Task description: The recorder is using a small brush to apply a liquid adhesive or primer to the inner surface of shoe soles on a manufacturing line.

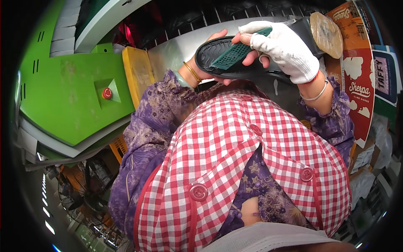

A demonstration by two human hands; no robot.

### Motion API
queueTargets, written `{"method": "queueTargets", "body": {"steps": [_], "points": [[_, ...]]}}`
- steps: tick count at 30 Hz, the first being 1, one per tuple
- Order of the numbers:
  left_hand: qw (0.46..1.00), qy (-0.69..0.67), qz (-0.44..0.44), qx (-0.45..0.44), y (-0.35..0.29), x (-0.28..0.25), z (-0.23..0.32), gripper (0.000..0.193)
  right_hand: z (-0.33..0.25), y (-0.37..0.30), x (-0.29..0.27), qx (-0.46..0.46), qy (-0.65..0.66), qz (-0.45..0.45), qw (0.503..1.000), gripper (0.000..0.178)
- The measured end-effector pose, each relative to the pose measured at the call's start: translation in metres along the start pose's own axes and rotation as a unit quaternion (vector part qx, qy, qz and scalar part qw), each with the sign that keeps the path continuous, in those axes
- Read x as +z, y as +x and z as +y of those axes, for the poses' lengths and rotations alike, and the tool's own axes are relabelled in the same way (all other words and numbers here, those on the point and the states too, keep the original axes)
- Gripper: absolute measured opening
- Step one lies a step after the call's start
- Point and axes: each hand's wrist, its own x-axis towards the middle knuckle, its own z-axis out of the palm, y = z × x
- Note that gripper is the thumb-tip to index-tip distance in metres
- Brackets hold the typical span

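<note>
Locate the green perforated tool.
In the head view's upper middle, just right of centre, the green perforated tool is in the gloved right hand, its lower end over the black sole held by the left hand.

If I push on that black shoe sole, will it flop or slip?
The black shoe sole probably resists flopping: it shows no obvious droop with the left hand around one end. Its wavy, ridged face suggests some grip, so it may not be very slippery. Pushing near the other end could tilt it, since the left hand's hold is off-centre.
</note>
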Motion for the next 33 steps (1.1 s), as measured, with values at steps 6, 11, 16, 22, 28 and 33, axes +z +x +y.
{"method": "queueTargets", "body": {"steps": [6,11,16,22,28,33], "points": [[0.999,-0.051,-0.003,0.002,-0.002,-0.008,0.005,0.06,0.003,-0.002,-0.003,0.019,-0.002,0.0,1.0,0.028],[0.991,-0.014,0.135,-0.016,-0.003,-0.015,0.013,0.057,0.002,-0.01,-0.008,0.052,-0.028,0.009,0.998,0.033],[0.972,0.001,0.233,-0.019,0.001,-0.005,0.021,0.054,0.005,-0.02,-0.017,0.059,-0.037,0.009,0.998,0.03],[0.939,0.107,0.327,0.013,0.007,0.001,0.023,0.048,0.011,-0.033,-0.028,0.048,-0.019,0.049,0.997,0.024],[0.954,0.113,0.275,0.026,0.004,-0.022,0.029,0.05,0.015,-0.049,-0.04,0.051,-0.013,0.07,0.996,0.025],[0.958,0.088,0.271,0.019,0.003,-0.021,0.032,0.059,0.021,-0.064,-0.055,0.09,-0.013,0.064,0.994,0.024]]}}
